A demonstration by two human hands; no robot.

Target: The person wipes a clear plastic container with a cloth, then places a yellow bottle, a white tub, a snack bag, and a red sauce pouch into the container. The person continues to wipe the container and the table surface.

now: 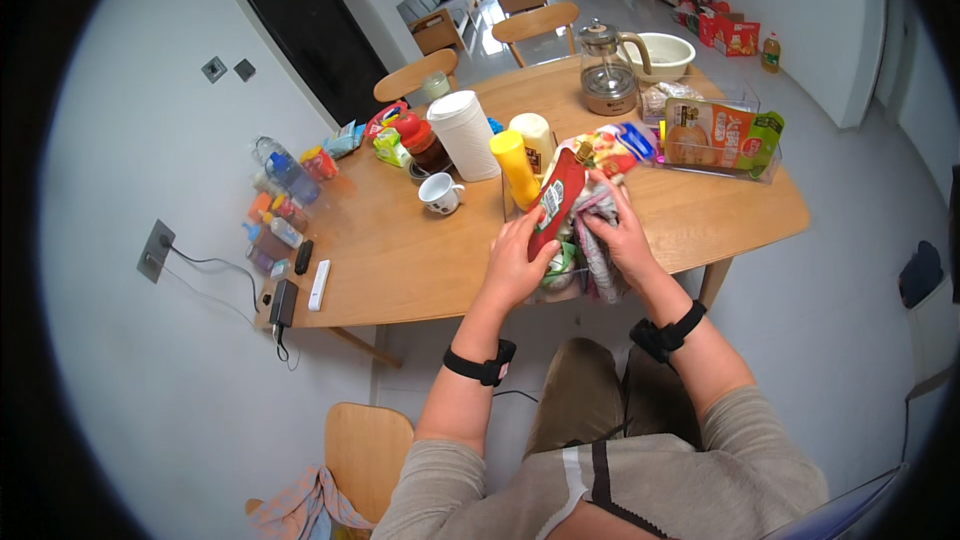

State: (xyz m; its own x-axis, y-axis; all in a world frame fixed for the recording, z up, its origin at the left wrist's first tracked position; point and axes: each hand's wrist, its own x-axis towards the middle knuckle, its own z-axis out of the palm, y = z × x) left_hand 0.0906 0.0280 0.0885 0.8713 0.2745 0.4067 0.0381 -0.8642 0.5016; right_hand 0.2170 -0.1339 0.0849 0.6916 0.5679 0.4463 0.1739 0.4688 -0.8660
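My left hand (517,259) holds a red Heinz ketchup pouch (561,195), tilted with its capped spout pointing up and away. My right hand (624,236) grips a grey cloth with a pink edge (596,259) beside the pouch. Under both hands, at the table's near edge, is a transparent plastic bin (547,295), partly hidden. Inside it shows a green-and-white package (560,264). A yellow squeeze bottle (511,163) and a cream-coloured jar (531,133) stand at its far left. Behind my right hand lies a colourful food bag (611,146), somewhat blurred.
On the wooden table (390,255) stand a white cup (440,193), a white lidded canister (463,135), a glass kettle (608,82) and a cream basin (664,56). A second transparent bin (739,174) holds food pouches. Several bottles and a power strip (319,285) lie left.
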